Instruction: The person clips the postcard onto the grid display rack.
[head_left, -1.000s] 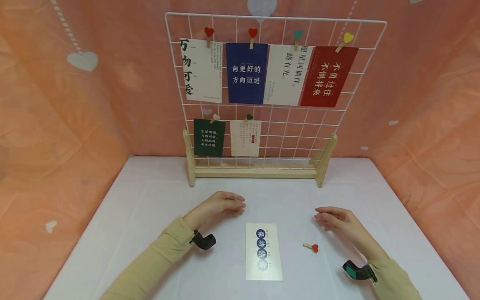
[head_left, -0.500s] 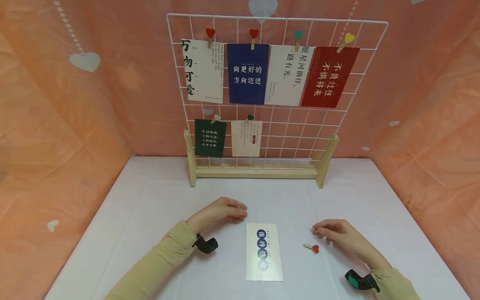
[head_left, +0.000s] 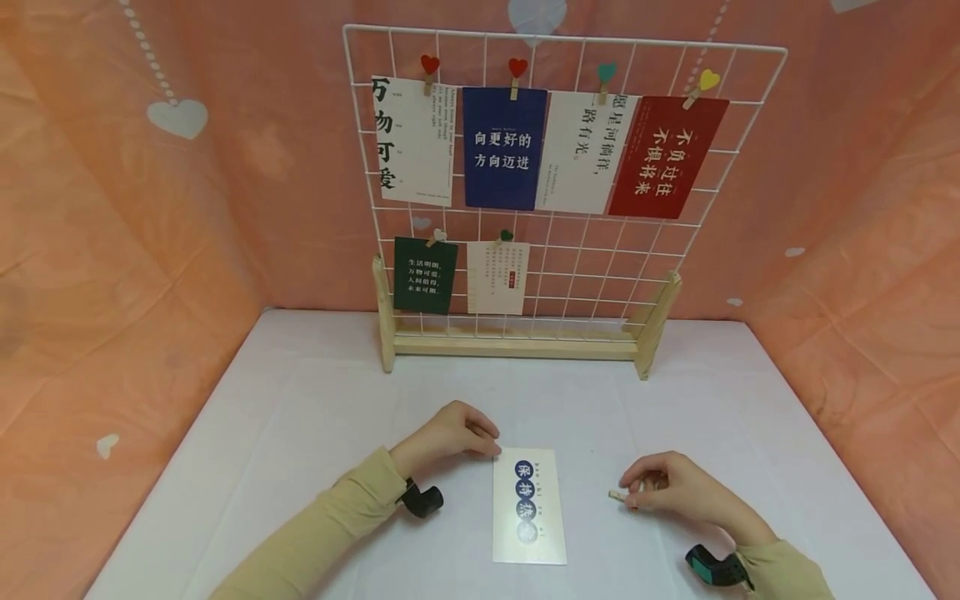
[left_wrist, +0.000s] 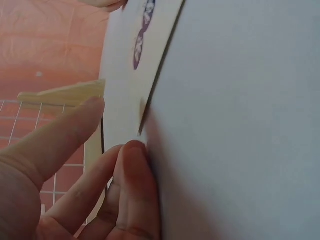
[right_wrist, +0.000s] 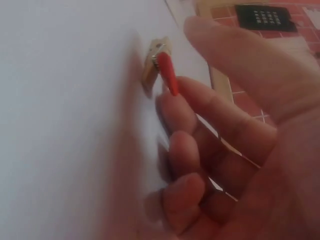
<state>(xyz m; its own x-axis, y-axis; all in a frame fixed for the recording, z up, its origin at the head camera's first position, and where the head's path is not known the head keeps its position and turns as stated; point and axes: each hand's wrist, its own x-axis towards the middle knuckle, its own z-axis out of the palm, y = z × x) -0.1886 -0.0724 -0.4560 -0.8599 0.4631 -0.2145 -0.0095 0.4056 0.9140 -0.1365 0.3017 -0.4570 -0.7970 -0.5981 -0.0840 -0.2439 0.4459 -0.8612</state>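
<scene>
A white card [head_left: 529,533] with blue circles and characters lies flat on the table. My left hand [head_left: 450,435] is at its upper left corner. In the left wrist view, the fingertips [left_wrist: 135,155] are right by the tip of the card's corner, and the thumb stands apart. A small wooden clothespin [right_wrist: 158,50] with a red heart [right_wrist: 167,74] lies to the right of the card. My right hand [head_left: 678,492] reaches over it with bent fingers. One fingertip is at the heart, while the thumb stays clear of it; contact is hard to tell.
Behind the hands stands a white wire grid [head_left: 585,275] on a wooden base [head_left: 517,346]. Several cards hang there from heart clothespins, including a blue card [head_left: 504,183], a red card [head_left: 660,196] and a green card [head_left: 423,296]. A pink curtain [head_left: 135,250] surrounds the table.
My left hand has come down and right to the card's corner. My right hand has moved down to the clothespin, now covering its heart in the head view. The view has shifted slightly.
</scene>
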